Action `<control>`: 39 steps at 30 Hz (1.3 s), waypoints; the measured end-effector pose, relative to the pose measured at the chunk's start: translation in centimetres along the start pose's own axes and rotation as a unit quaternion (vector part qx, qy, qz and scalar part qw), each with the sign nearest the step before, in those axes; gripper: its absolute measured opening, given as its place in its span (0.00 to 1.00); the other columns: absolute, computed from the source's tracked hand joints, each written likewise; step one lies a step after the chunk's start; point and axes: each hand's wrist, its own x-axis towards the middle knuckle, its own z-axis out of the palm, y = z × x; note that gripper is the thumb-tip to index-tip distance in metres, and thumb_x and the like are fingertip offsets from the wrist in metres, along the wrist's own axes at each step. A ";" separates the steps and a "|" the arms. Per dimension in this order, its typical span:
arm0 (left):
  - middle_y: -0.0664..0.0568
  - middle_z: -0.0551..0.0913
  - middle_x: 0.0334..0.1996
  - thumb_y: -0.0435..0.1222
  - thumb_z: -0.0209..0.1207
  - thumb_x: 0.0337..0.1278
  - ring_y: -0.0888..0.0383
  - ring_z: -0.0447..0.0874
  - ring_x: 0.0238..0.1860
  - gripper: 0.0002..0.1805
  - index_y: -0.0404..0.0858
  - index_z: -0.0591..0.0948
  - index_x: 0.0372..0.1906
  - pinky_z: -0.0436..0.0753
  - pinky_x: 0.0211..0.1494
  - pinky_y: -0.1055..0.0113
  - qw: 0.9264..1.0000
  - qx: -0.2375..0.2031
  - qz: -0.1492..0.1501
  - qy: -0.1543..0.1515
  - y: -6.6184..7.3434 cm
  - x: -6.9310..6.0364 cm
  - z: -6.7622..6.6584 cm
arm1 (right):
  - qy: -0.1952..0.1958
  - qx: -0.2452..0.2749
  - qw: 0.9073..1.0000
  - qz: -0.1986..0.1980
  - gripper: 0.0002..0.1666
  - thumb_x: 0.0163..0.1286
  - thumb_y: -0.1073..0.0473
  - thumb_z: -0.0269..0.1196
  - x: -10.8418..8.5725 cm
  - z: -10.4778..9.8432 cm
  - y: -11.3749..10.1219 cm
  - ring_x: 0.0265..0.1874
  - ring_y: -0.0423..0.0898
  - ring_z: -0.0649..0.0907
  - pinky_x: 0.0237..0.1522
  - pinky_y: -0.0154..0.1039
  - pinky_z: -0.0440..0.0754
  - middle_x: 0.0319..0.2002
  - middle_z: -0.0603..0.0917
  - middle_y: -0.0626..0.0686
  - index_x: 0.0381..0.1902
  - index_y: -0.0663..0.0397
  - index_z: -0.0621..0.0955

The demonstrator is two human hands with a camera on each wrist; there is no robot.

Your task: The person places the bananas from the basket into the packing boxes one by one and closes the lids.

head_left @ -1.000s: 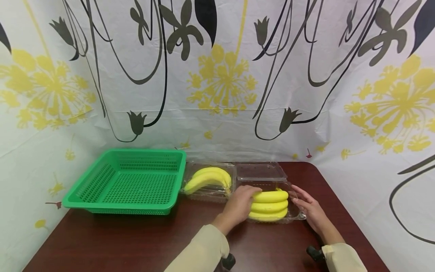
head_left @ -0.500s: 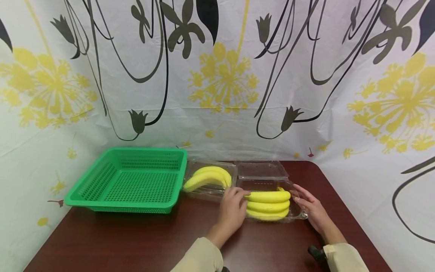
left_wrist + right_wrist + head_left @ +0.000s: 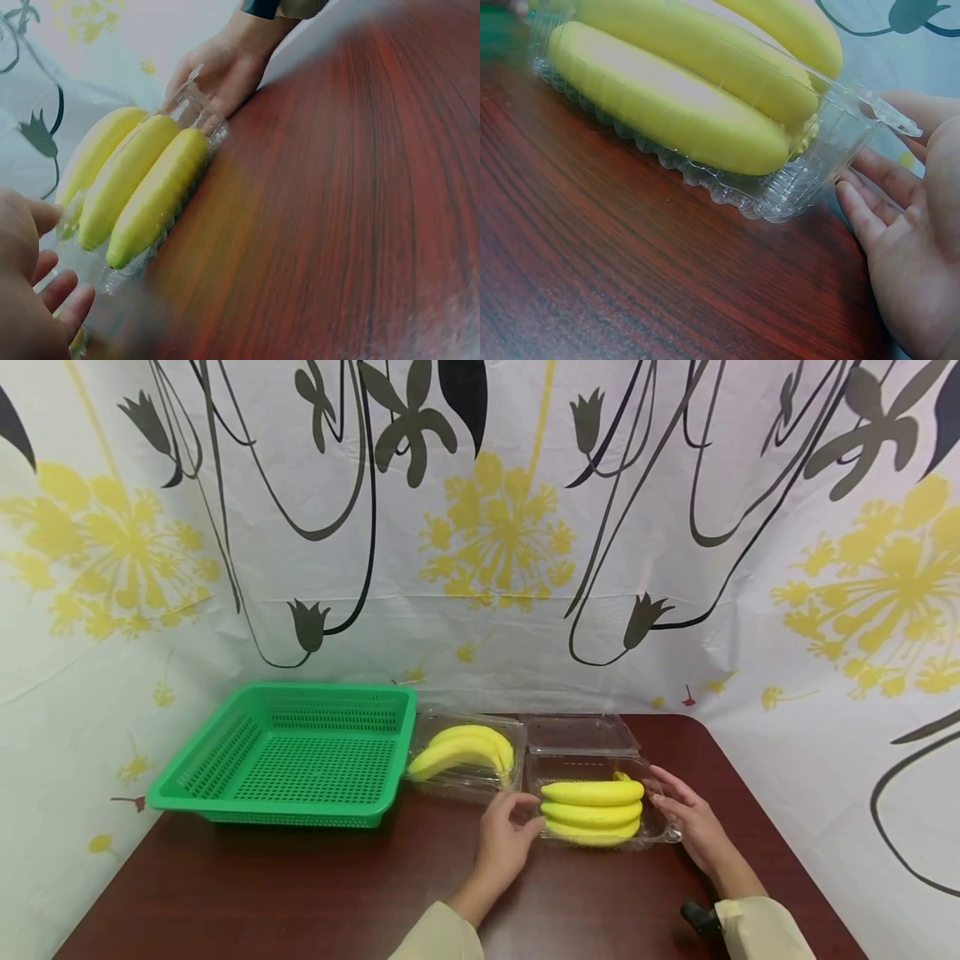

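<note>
A bunch of yellow bananas (image 3: 592,812) lies in a clear plastic clamshell box (image 3: 660,827); its lid (image 3: 577,735) is folded back behind it. My left hand (image 3: 504,839) stands at the box's left end with fingers spread and loosely bent. In the left wrist view, this hand (image 3: 34,277) is close by the banana tips and grips nothing. Against the box's right end rests my right hand (image 3: 697,827). The right wrist view has that hand (image 3: 915,217) with its fingers extended beside the clear wall, some hidden behind the plastic.
Just left stands a second clear box (image 3: 517,735) with bananas (image 3: 463,752) in it. A green slotted basket (image 3: 277,814) is farther left. All are on a dark red-brown table (image 3: 300,893) before a patterned cloth (image 3: 480,635).
My left hand has come off the bananas and moved left and down to the box's left end. The right hand stays at the right end. The head view has shifted slightly.
</note>
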 end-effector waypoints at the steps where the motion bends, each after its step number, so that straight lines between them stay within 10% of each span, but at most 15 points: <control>1: 0.52 0.80 0.37 0.28 0.69 0.47 0.57 0.79 0.37 0.13 0.38 0.84 0.42 0.81 0.37 0.69 1.000 -0.023 -0.016 0.000 -0.1 0.0 0.0 | 0.000 -0.002 1.000 0.000 0.34 0.77 0.58 0.52 0.0 0.0 0.0 0.55 0.32 0.76 0.52 0.24 0.72 0.58 0.76 0.40 0.76 0.54 0.57; 16: 0.45 0.78 0.51 0.34 0.71 0.47 0.56 0.81 0.36 0.25 0.37 0.79 0.54 0.82 0.39 0.65 0.987 -0.107 -0.115 -0.046 -1.5 0.9 -0.6 | -0.001 0.001 1.000 -0.001 0.35 0.77 0.57 0.53 0.3 0.5 0.0 0.55 0.31 0.76 0.51 0.24 0.72 0.57 0.76 0.38 0.76 0.55 0.56; 22: 0.43 0.74 0.60 0.33 0.71 0.48 0.46 0.73 0.57 0.36 0.37 0.71 0.66 0.75 0.56 0.52 0.983 -0.127 -0.095 -0.094 -1.8 0.6 -0.9 | 0.004 0.007 1.000 -0.008 0.35 0.77 0.57 0.54 0.5 0.8 0.0 0.54 0.30 0.76 0.51 0.23 0.72 0.57 0.76 0.38 0.76 0.56 0.56; 32: 0.39 0.70 0.65 0.28 0.70 0.48 0.40 0.71 0.60 0.41 0.31 0.64 0.68 0.70 0.60 0.44 0.977 -0.160 -0.063 -0.122 -1.4 0.0 -1.0 | -0.041 0.080 0.996 0.009 0.36 0.81 0.56 0.45 1.4 0.0 -0.9 0.56 0.35 0.77 0.55 0.30 0.74 0.59 0.76 0.44 0.76 0.64 0.46; 39: 0.32 0.70 0.63 0.25 0.69 0.48 0.35 0.70 0.60 0.39 0.26 0.64 0.66 0.69 0.59 0.40 0.974 -0.177 -0.051 -0.128 -0.2 -0.3 -1.4 | -0.015 0.050 0.997 0.048 0.42 0.79 0.39 0.38 2.8 0.0 -2.6 0.58 0.37 0.73 0.54 0.31 0.75 0.73 0.51 0.69 0.78 0.55 0.42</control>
